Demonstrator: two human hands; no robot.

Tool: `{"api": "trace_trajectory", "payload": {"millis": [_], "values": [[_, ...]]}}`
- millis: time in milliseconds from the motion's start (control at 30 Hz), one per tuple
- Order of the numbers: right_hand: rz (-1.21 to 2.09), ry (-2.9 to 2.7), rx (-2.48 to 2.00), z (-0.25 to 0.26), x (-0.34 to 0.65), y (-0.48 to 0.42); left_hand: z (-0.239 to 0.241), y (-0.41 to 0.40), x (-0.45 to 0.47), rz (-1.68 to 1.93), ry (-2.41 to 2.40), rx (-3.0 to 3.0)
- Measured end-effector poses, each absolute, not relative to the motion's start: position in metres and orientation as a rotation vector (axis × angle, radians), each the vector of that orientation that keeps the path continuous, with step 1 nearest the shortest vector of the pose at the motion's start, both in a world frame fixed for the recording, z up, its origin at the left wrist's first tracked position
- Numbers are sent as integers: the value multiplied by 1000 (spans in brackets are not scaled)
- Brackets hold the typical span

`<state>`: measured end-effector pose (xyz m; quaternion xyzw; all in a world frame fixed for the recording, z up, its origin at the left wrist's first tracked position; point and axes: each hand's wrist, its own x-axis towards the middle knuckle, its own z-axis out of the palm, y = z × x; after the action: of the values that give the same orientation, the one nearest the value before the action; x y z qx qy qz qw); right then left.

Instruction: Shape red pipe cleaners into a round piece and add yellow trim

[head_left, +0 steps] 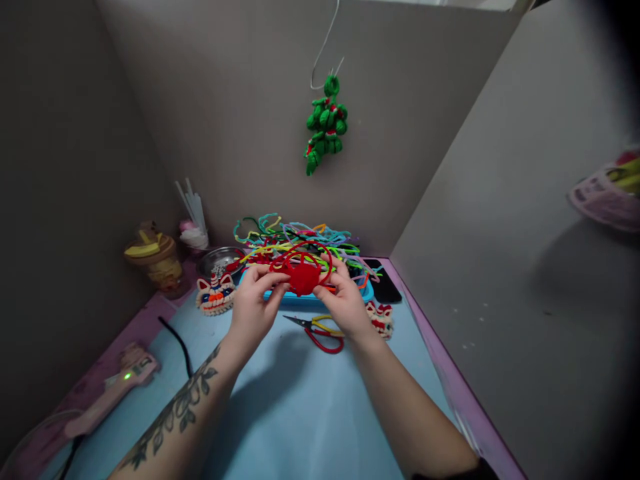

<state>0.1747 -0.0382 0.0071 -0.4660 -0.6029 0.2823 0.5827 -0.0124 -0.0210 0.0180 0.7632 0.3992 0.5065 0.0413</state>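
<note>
Between my two hands, raised over the table, is a red pipe-cleaner piece (304, 278) with a dense rounded middle and thin loops rising from it. My left hand (260, 297) pinches its left side between thumb and fingers. On the right edge, my right hand (345, 300) grips it the same way. Behind it lies a blue tray (300, 300) heaped with many-coloured pipe cleaners (280, 233). Below my hands, scissors (320, 330) with red and yellow handles rest on the light blue mat (320, 407).
Cream cat-like pipe-cleaner figures stand left (216, 297) and right (381, 320). A metal bowl (220, 261), a brown pot-like container (156, 263) and a lit glue gun (120, 387) are at left. A black phone (384, 283) lies right. Green pipe-cleaner work (326, 123) hangs ahead.
</note>
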Motion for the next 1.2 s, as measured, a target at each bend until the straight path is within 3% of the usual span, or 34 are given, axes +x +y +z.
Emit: {"api": "trace_trajectory", "payload": {"millis": [267, 467, 600, 1200], "values": [[671, -1406, -1106, -2, 178, -31, 17, -18, -15, 1356, 1163, 2436], [-106, -1462, -1220, 5, 161, -49, 15, -25, -11, 1317, 1295, 2499], [-356, -1613, -1184, 6, 149, -60, 14, -30, -6, 1347, 1354, 2665], [-477, -1651, -1302, 0, 147, -58, 14, -44, 5, 1260, 1414, 3114]]}}
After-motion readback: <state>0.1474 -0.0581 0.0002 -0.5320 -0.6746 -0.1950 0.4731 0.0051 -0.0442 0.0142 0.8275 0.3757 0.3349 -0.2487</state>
